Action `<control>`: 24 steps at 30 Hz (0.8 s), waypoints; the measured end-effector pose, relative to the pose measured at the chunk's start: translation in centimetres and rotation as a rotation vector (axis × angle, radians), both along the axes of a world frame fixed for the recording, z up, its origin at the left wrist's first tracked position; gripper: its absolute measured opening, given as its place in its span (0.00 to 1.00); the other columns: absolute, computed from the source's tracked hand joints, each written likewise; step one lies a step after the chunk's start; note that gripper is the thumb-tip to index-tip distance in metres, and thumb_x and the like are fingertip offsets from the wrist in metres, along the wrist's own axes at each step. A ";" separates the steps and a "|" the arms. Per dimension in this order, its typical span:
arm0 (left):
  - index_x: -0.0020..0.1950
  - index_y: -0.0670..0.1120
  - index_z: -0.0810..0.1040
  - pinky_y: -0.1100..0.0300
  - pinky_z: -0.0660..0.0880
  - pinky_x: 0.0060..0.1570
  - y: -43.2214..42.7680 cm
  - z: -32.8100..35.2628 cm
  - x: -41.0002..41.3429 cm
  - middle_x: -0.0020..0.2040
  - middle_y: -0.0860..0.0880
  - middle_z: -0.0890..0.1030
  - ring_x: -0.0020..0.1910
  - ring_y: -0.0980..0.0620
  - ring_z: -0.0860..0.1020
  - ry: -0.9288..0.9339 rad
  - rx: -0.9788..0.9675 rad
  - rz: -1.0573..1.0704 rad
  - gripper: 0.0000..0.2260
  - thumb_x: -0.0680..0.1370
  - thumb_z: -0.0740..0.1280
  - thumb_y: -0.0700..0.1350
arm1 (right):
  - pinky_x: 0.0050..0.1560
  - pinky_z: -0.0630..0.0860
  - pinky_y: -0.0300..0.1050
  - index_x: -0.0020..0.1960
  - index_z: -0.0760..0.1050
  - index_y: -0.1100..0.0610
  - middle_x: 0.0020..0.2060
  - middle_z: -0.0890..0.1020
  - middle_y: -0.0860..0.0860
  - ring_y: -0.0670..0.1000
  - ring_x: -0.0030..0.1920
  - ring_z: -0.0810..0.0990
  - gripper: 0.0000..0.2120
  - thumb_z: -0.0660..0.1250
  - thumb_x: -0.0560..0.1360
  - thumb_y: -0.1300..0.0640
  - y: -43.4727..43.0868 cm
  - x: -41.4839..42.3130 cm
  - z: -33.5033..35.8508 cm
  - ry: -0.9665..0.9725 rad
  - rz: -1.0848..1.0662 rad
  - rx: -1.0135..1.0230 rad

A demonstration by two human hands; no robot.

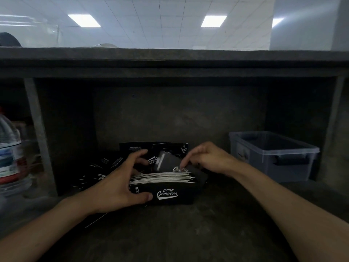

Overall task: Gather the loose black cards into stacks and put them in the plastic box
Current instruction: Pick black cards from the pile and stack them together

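My left hand (120,188) grips the one stack of black cards (166,188) mid-desk, while my right hand (205,157) pinches a loose card (166,161) just behind it. I'd seat that card flush before squaring the edges. One plastic box (294,148) sits at the far right corner; the scattered cards (105,167) on the left overlap too much to count.

plastic box (264,163) open-topped (right) | bottle (9,152) blocks left | overhang (170,59) above, seemingly low
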State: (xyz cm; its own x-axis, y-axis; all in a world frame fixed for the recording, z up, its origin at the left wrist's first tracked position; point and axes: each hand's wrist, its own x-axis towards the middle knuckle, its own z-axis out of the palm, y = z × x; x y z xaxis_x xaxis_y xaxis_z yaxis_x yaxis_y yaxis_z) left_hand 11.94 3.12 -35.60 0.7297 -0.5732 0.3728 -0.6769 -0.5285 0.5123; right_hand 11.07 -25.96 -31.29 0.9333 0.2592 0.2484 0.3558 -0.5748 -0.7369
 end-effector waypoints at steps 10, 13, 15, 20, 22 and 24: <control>0.58 0.62 0.75 0.66 0.79 0.45 -0.4 0.1 -0.2 0.52 0.60 0.83 0.48 0.58 0.83 -0.072 -0.009 -0.118 0.18 0.71 0.77 0.51 | 0.54 0.78 0.46 0.56 0.79 0.53 0.52 0.83 0.51 0.54 0.54 0.81 0.30 0.70 0.67 0.30 -1.5 2.1 -2.5 0.017 -0.565 -0.449; 0.56 0.59 0.76 0.65 0.79 0.43 -0.4 0.1 -0.1 0.49 0.58 0.83 0.46 0.57 0.83 -0.075 -0.018 -0.119 0.17 0.71 0.77 0.51 | 0.58 0.77 0.46 0.62 0.77 0.55 0.59 0.81 0.52 0.53 0.57 0.80 0.37 0.76 0.61 0.34 -1.4 2.3 -2.5 0.162 -0.565 -0.468; 0.54 0.59 0.77 0.67 0.78 0.41 -0.3 0.1 -0.1 0.48 0.59 0.83 0.44 0.58 0.83 -0.084 -0.018 -0.100 0.16 0.71 0.78 0.51 | 0.59 0.76 0.44 0.63 0.77 0.56 0.60 0.80 0.52 0.52 0.58 0.79 0.35 0.79 0.62 0.41 -1.3 2.4 -2.1 0.168 -0.556 -0.412; 0.52 0.58 0.77 0.66 0.78 0.42 -0.4 0.1 -0.1 0.48 0.60 0.83 0.44 0.59 0.83 -0.083 -0.006 -0.072 0.15 0.70 0.78 0.51 | 0.56 0.78 0.40 0.60 0.81 0.59 0.55 0.83 0.53 0.53 0.55 0.82 0.18 0.76 0.70 0.63 -2.1 2.7 -1.4 0.134 -0.523 -0.078; 0.53 0.57 0.78 0.64 0.79 0.42 -0.4 0.1 -0.2 0.48 0.58 0.84 0.44 0.58 0.83 -0.072 -0.010 -0.078 0.15 0.70 0.78 0.51 | 0.39 0.78 0.33 0.51 0.83 0.58 0.45 0.84 0.52 0.49 0.43 0.81 0.10 0.72 0.72 0.67 -2.6 2.5 -0.9 0.107 -0.507 0.123; 0.53 0.57 0.78 0.64 0.79 0.42 -0.4 0.2 -0.2 0.47 0.58 0.84 0.44 0.58 0.83 -0.066 -0.014 -0.080 0.15 0.70 0.78 0.51 | 0.30 0.75 0.32 0.44 0.82 0.55 0.41 0.83 0.50 0.46 0.37 0.79 0.08 0.70 0.72 0.68 -2.7 2.2 -0.4 0.059 -0.489 0.272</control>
State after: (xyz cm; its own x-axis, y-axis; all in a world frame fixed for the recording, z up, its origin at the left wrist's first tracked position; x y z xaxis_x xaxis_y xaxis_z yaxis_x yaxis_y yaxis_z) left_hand 11.72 2.68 -35.40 0.6556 -0.6227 0.4270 -0.7490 -0.4649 0.4720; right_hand 13.31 -28.71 -31.70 0.9431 -0.2733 0.1893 0.0489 -0.4491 -0.8921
